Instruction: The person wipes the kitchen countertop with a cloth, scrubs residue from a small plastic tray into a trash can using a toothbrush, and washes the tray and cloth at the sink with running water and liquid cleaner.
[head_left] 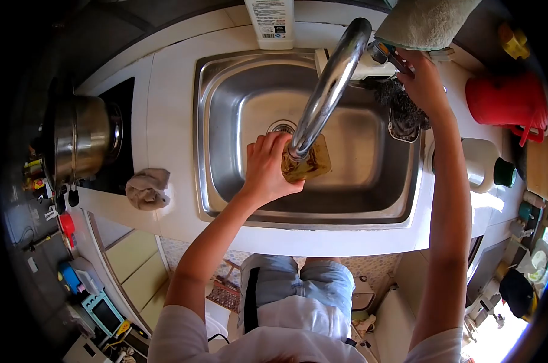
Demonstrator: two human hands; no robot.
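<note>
Under the mouth of the curved chrome faucet (331,85), my left hand (265,166) grips a yellowish see-through container (317,162) with brown smears in it. The spout's end overlaps the container in this view. My right hand (424,85) reaches to the back right of the steel sink (225,202), fingers curled around the dark faucet handle (401,62) near the faucet's base. Just below that hand, a dark wire scouring pad (401,100) lies on a small metal holder at the sink's corner.
A crumpled cloth (148,189) lies on the counter left of the sink, near a steel pot (83,139) on the stove. Behind the sink stands a white bottle (271,24). A light towel (428,24), a red bucket (507,100) and a white jug (476,163) are on the right.
</note>
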